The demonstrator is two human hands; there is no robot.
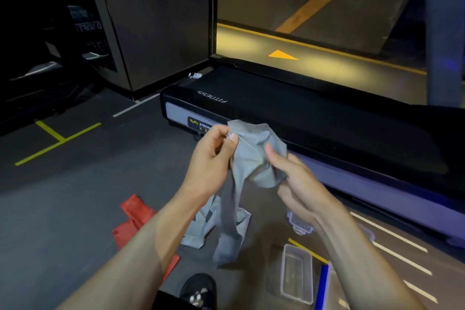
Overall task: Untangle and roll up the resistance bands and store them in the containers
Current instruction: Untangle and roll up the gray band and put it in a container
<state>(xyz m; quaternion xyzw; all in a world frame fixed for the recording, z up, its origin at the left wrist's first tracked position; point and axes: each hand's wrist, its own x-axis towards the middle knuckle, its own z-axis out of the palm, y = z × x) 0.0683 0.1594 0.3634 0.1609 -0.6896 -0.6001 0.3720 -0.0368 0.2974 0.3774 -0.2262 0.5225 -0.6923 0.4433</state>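
Note:
A grey resistance band (251,153) is bunched up between both hands in front of me, and its long tail hangs down to the floor. My left hand (211,158) pinches the band's upper left edge with thumb and fingers. My right hand (297,184) grips the crumpled lower right part of it. A red resistance band (133,219) lies on the floor at the left, partly hidden by my left forearm. A clear plastic container (297,274) sits open on the floor at the lower right. A second clear container (299,226) shows partly under my right wrist.
A black treadmill (314,121) runs across the floor just beyond my hands. A blue strip (323,284) lies beside the open container. My black shoe (198,289) is at the bottom. Yellow and white lines mark the dark floor. A glass wall stands behind the treadmill.

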